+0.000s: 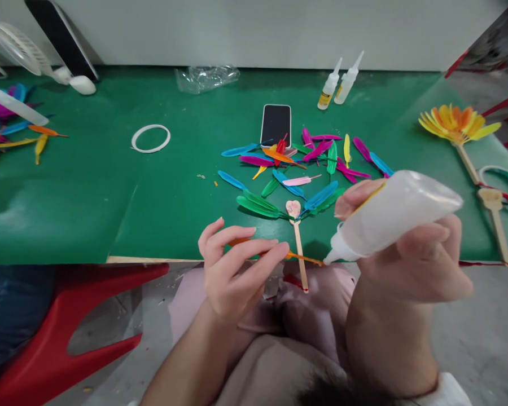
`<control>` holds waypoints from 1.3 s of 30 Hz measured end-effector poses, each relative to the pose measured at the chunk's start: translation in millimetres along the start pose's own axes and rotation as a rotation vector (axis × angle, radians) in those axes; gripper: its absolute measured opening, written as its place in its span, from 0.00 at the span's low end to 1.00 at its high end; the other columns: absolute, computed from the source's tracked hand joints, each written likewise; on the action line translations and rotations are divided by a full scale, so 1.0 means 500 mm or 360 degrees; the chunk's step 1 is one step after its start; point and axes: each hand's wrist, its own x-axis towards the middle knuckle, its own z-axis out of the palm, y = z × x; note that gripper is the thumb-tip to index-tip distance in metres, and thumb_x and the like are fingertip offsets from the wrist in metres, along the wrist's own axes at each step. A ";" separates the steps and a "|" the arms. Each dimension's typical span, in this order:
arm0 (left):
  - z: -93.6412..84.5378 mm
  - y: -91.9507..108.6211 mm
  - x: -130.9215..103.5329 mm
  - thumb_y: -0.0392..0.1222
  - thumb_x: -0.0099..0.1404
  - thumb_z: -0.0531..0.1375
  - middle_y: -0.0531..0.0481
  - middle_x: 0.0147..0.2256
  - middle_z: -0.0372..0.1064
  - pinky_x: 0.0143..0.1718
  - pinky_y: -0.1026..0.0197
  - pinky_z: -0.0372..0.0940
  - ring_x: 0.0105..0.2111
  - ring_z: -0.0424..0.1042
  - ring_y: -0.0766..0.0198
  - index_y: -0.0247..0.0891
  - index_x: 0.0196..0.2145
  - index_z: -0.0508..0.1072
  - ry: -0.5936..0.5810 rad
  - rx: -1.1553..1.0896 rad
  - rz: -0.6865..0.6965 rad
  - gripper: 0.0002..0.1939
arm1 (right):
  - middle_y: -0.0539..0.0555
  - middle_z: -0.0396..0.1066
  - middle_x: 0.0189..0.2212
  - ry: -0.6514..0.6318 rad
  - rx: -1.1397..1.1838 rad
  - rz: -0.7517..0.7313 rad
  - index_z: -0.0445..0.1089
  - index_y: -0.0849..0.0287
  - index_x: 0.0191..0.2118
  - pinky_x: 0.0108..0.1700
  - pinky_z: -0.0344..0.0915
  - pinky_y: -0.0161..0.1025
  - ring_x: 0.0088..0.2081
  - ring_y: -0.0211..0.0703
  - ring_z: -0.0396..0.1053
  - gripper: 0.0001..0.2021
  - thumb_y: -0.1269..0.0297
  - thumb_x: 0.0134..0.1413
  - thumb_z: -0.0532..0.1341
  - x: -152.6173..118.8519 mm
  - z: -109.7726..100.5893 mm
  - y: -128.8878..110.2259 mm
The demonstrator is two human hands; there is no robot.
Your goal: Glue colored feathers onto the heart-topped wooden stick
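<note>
My left hand (237, 268) pinches an orange feather (302, 257), its quill pointing right. A white glue bottle (389, 217) is gripped in my right hand (423, 259), tilted down to the left with its nozzle at the quill's tip. Between my hands, a wooden stick (300, 248) with a heart-shaped head (293, 210) lies over the table's front edge. Green feathers (258, 204) and blue feathers (322, 195) fan out from both sides of that head. Behind it, loose feathers in several colours (279, 160) are scattered.
On the green table (88, 186) are a phone (276, 125), a white ring (150, 138), two small bottles (337, 84), clear plastic (207, 79) and a white fan (21, 51). A yellow feather fan (459, 125) lies right. A red stool (59, 338) stands lower left.
</note>
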 end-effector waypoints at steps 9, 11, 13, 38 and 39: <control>0.000 0.002 0.000 0.30 0.58 0.59 0.55 0.26 0.72 0.49 0.48 0.57 0.37 0.64 0.62 0.47 0.30 0.75 0.0007 -0.0050 -0.0041 0.10 | 0.48 0.74 0.31 -0.0109 0.0195 -0.0008 0.75 0.58 0.29 0.23 0.68 0.40 0.28 0.41 0.70 0.11 0.56 0.47 0.62 -0.002 0.000 0.001; 0.000 0.003 0.000 0.31 0.58 0.60 0.55 0.26 0.72 0.50 0.48 0.57 0.37 0.64 0.62 0.47 0.30 0.75 0.0005 -0.0055 -0.0041 0.10 | 0.47 0.73 0.31 -0.0099 0.0170 -0.0004 0.75 0.58 0.28 0.22 0.67 0.39 0.27 0.40 0.70 0.11 0.56 0.47 0.62 -0.004 0.004 0.002; 0.000 0.003 0.000 0.31 0.58 0.60 0.55 0.26 0.72 0.50 0.49 0.57 0.37 0.64 0.62 0.47 0.30 0.75 0.0000 -0.0051 -0.0036 0.10 | 0.47 0.73 0.31 -0.0073 0.0159 0.0015 0.75 0.58 0.29 0.21 0.67 0.39 0.26 0.40 0.70 0.11 0.55 0.47 0.62 -0.006 0.009 0.003; 0.006 -0.003 -0.009 0.31 0.55 0.63 0.55 0.24 0.70 0.48 0.48 0.58 0.35 0.66 0.63 0.47 0.27 0.76 0.0165 0.0050 0.0108 0.09 | 0.47 0.73 0.28 0.0059 0.0150 0.0023 0.75 0.53 0.30 0.20 0.66 0.39 0.25 0.40 0.69 0.12 0.51 0.45 0.62 -0.004 0.010 -0.003; 0.006 -0.003 -0.009 0.31 0.55 0.63 0.55 0.24 0.71 0.48 0.47 0.58 0.35 0.66 0.63 0.47 0.28 0.76 0.0162 0.0048 0.0104 0.09 | 0.47 0.73 0.27 0.0077 0.0120 0.0027 0.75 0.54 0.29 0.20 0.65 0.39 0.24 0.40 0.69 0.12 0.51 0.46 0.62 -0.006 0.011 -0.004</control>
